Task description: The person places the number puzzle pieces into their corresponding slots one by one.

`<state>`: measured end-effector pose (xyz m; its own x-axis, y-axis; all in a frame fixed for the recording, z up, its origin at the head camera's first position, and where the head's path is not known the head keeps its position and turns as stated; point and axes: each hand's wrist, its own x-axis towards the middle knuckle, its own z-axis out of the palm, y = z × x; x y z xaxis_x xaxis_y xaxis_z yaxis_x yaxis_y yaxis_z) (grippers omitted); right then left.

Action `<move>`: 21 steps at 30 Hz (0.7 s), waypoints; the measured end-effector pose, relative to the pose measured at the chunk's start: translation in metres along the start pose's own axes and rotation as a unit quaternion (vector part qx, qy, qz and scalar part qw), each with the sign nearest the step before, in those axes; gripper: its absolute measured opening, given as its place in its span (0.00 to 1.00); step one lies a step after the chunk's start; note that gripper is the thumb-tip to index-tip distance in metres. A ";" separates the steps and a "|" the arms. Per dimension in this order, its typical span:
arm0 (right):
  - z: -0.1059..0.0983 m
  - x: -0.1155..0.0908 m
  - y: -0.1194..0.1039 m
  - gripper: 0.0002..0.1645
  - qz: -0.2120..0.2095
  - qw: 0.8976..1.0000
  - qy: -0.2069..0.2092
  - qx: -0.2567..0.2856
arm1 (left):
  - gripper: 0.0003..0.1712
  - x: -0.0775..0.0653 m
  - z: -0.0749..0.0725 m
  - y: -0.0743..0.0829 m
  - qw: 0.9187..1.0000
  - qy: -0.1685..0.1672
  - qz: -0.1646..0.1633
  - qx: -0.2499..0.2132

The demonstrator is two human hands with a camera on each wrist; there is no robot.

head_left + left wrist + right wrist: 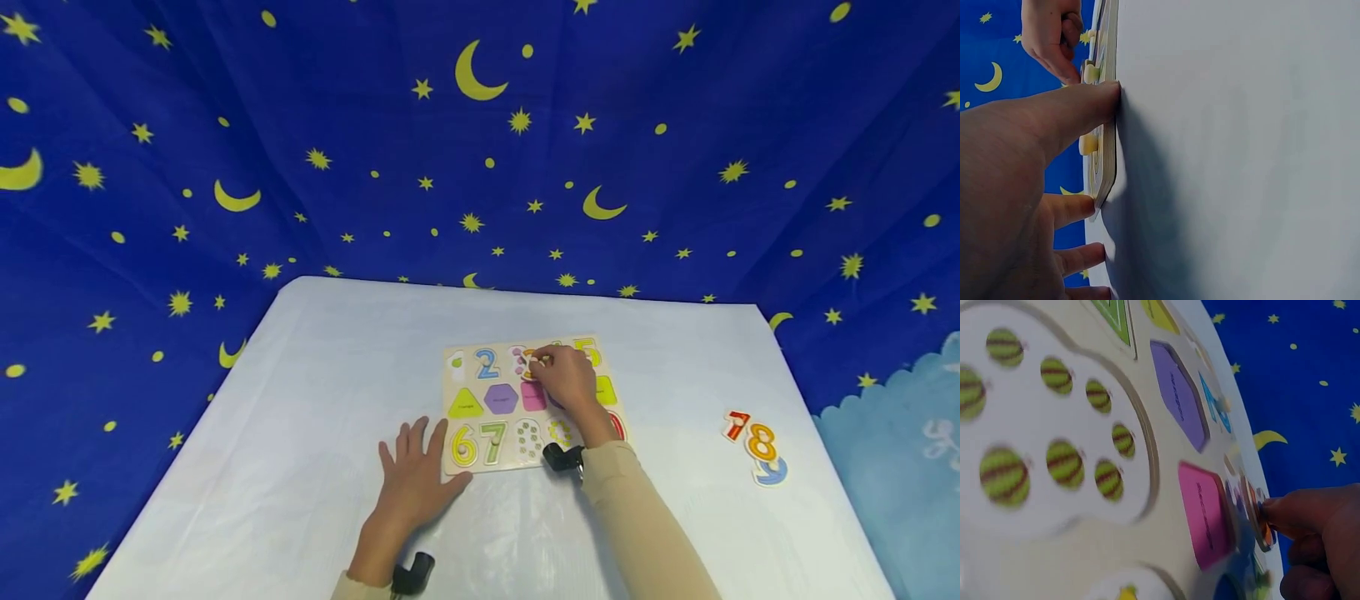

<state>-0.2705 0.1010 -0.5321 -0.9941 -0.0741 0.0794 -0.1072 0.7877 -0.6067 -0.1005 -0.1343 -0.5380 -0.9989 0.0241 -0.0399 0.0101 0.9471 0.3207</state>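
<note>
A wooden number puzzle board [512, 423] lies on the white table. My right hand [564, 377] pinches an orange number 3 piece [528, 364] at the 3 recess in the top row; in the right wrist view the piece [1264, 530] stands tilted at the board's far side. My left hand [416, 479] rests at the near left corner, fingers spread; its thumb [1094, 103] touches the board's near edge. The blue 2 [487, 364], yellow 6 [463, 447] and green 7 [492, 442] sit in their recesses. The 1 recess [456, 365] and 8 recess [528, 440] show printed pictures.
On the table to the right lie three loose pieces: a red 1 [737, 425], an orange 8 [762, 443] and a blue 9 [771, 472], the last two overlapping. A blue curtain [420, 200] with stars and moons hangs behind the table.
</note>
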 end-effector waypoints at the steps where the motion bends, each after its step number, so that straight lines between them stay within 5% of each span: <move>1: 0.001 0.001 -0.001 0.15 0.001 1.000 -0.001 -0.002 | 0.51 0.000 0.000 0.000 1.000 0.001 0.001 -0.001; 21: 0.018 0.010 -0.011 0.15 0.021 1.000 -0.007 -0.003 | 0.51 0.001 0.003 -0.001 1.000 -0.003 -0.003 -0.002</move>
<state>-0.2800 0.0803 -0.5387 -0.9979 -0.0493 0.0423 -0.0648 0.7936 -0.6050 -0.1013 -0.1345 -0.5417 -0.9987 0.0211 -0.0474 0.0046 0.9459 0.3244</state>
